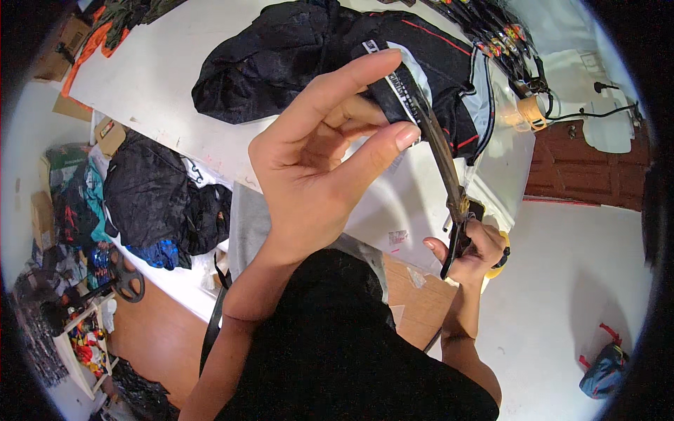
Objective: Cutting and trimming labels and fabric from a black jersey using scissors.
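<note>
Here the left hand (316, 168) is raised over the table (161, 77), its fingers (351, 84) pinched shut on a folded edge of a black garment (316, 49) with a white printed band and thin red lines. The forefinger lies along the top of the fold and the thumb presses from beneath, so the cloth edge sits right between the two fingertips. Just past those fingertips, on the far side, the rest of the garment lies bunched on the white table.

The right hand (474, 249) is lower and to the right of the left fingers, closed around the handles of a pair of long dark scissors (442, 158). The blades run up from that grip and meet the cloth edge just beside the left thumb tip; whether the blades are parted I cannot tell.

Beyond the fingers, at the far right of the table, lies a heap of black straps with coloured tags (502, 35). Left of the left wrist, a second pile of dark clothing (151, 189) rests on a lower surface
</note>
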Motion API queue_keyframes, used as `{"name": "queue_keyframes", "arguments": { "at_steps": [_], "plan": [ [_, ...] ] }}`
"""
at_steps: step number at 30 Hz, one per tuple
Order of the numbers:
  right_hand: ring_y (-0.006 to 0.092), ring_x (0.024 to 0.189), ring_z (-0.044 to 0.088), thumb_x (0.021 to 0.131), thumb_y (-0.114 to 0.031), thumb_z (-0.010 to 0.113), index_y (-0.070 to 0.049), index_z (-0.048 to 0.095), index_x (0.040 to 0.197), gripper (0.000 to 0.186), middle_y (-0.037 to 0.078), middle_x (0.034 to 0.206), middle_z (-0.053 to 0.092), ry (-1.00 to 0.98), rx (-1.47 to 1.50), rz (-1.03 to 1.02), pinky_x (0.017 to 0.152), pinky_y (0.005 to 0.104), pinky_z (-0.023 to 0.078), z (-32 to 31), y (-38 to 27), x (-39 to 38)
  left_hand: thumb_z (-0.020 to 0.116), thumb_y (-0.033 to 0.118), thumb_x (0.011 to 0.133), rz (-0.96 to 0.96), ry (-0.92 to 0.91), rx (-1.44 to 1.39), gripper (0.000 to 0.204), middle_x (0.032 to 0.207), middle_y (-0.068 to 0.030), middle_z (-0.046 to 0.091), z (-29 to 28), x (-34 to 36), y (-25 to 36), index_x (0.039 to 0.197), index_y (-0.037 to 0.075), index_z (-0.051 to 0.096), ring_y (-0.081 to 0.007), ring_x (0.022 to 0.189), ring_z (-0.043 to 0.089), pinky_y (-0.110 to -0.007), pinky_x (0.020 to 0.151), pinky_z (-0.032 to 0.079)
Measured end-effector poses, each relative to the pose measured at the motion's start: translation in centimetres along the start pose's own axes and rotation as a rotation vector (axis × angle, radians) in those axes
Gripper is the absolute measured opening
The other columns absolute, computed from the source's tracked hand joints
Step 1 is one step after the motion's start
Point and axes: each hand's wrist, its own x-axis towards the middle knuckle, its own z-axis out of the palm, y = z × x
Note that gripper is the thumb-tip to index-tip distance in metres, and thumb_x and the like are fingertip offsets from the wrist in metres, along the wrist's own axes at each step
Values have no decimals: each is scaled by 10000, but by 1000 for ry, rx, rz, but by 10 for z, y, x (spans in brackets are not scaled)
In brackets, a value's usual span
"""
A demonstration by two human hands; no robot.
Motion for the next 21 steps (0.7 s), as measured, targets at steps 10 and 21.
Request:
{"name": "queue_keyframes", "arguments": {
  "at_steps": [10, 21],
  "plan": [
    [128, 396, 348, 547, -436, 860, -46, 532, 584, 511, -13, 447, 380, 6, -80, 15, 420, 252, 284, -2, -1, 1, 595, -196, 727, 19, -17, 58, 540, 1132, -193, 591, -1, 1, 0, 1240, -92, 464, -205, 983, 612, -306, 854, 515],
    [137, 386, 335, 583, -415, 852, -42, 539, 619, 488, -15, 445, 364, 37, -142, -25, 417, 248, 281, 0, 2, 0, 606, -196, 720, -6, 22, 23, 548, 1051, -169, 621, 2, 1, -1, 1240, -98, 464, -174, 911, 620, -277, 799, 520]
  ]
}}
